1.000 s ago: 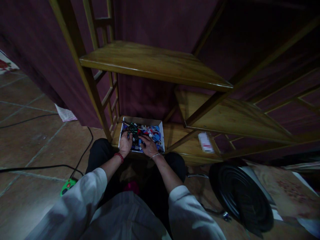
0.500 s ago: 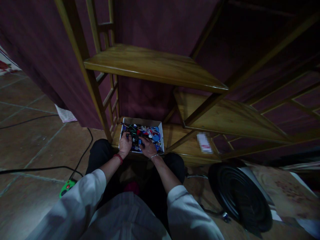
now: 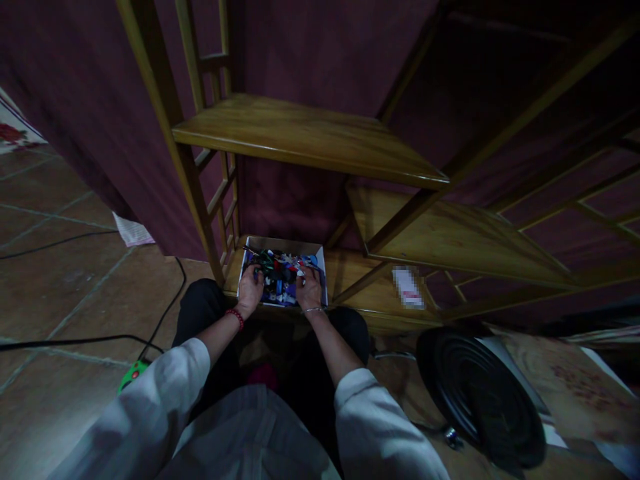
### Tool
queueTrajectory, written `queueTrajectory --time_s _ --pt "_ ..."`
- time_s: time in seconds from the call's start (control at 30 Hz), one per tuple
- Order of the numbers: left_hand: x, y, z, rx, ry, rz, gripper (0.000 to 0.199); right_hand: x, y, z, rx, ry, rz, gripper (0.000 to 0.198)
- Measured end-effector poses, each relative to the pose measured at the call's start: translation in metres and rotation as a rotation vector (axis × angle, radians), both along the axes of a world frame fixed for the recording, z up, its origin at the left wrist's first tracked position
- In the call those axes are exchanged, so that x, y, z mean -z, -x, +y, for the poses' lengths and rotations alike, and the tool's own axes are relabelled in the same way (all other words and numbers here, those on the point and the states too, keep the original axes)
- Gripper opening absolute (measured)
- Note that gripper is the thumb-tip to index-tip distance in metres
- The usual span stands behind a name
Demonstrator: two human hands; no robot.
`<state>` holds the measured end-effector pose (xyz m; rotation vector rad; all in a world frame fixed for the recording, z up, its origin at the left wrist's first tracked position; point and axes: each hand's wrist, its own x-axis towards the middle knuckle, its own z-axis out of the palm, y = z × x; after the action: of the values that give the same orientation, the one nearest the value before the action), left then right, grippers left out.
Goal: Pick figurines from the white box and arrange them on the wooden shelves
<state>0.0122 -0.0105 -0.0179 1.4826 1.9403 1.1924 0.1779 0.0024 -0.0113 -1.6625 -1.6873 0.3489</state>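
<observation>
A shallow white box (image 3: pixel 324 270) on the bottom shelf is filled with many small mixed pieces (image 3: pixel 280 267), coloured blue, black, green, red and white. My left hand (image 3: pixel 251 287) reaches into its left side, fingers curled among dark and green pieces; what they hold, if anything, is hidden. Over the right part of the box is my right hand (image 3: pixel 310 288), its fingers bent down onto the pieces near some blue and white ones. Whether it grips any of them I cannot make out.
Wooden shelving (image 3: pixel 310 137) rises around the box, with a shelf board overhead. A blurred white item (image 3: pixel 409 287) lies on the bottom shelf to the right. A round black stool seat (image 3: pixel 480 397) stands at the right. Cables and a green power strip (image 3: pixel 133 375) lie on the left floor.
My right hand has moved right, from the middle of the box to its right side, uncovering blue pieces in the middle. My left hand has stayed almost in place.
</observation>
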Motion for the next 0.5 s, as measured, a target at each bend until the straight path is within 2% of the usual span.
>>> queueTrajectory --time_s 0.23,0.5 --pt "-0.003 0.0 0.0 -0.021 0.043 0.005 0.028 0.003 -0.008 0.009 0.013 0.061 -0.057 0.047" --pt "-0.005 -0.001 0.0 -0.023 0.073 0.017 0.028 0.0 -0.012 0.016 0.033 0.137 -0.092 0.05"
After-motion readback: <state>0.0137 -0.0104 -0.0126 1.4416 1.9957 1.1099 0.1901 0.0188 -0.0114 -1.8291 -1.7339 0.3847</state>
